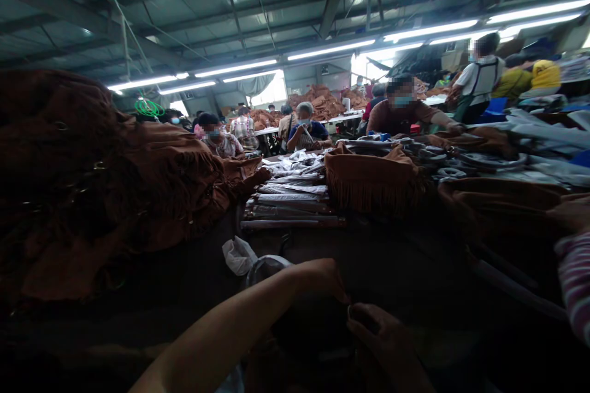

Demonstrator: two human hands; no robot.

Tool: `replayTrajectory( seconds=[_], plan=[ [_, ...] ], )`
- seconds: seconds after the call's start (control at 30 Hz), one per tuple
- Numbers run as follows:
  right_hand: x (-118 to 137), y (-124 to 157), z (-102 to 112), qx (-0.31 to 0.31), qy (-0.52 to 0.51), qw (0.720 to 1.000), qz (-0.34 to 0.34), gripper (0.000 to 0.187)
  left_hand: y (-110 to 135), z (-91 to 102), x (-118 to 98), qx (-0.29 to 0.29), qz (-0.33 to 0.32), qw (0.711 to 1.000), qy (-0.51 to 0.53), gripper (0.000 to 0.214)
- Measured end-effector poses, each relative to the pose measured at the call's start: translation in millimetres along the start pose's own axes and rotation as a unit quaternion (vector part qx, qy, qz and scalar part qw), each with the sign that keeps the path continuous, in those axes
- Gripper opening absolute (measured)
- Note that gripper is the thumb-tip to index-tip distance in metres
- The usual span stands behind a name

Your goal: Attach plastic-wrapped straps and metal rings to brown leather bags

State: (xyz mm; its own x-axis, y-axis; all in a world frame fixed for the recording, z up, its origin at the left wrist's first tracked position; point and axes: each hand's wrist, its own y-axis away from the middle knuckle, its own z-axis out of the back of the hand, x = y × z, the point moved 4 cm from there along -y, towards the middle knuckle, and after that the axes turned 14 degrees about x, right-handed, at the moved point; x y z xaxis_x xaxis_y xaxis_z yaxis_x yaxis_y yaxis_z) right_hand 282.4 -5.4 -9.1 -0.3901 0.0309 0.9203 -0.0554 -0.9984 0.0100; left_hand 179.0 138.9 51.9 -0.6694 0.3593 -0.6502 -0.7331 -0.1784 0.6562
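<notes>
While a steel-trussed factory shed [258, 6] stretches away under strip lights, we sit at a crowded desk [405, 245]. Masked co-workers [306, 129] sit and stand in the distance, among piled brown leather. Fringed suede bags [83, 196] heap up at the left of the frame, with more [373, 175] right of centre, beside wrapped long bundles [286, 199]. A striped sleeve [575, 279] at the right edge is someone else's. At bottom centre, our left hand [318, 279] curves over a shadowed dark bag [306, 331], while our right hand [382, 344] brings its fingers [364, 319] to a small metal ring [351, 313]. Shadow hides whether they are clamped on it.
</notes>
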Motion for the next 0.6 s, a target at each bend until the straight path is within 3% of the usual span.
replayTrajectory(
  seconds=[0.2, 0.6],
  plan=[
    [1, -1, -6, 0.033, 0.000, 0.999, 0.005, 0.033, 7, -4.4, -5, -0.002, 0.008, 1.000, 0.005, 0.018],
    [-5, 8, -17, -0.010, 0.107, 0.992, 0.066, 0.019, 16, -14.1, -12, 0.015, 0.052, 0.995, -0.084, 0.013]
  ],
)
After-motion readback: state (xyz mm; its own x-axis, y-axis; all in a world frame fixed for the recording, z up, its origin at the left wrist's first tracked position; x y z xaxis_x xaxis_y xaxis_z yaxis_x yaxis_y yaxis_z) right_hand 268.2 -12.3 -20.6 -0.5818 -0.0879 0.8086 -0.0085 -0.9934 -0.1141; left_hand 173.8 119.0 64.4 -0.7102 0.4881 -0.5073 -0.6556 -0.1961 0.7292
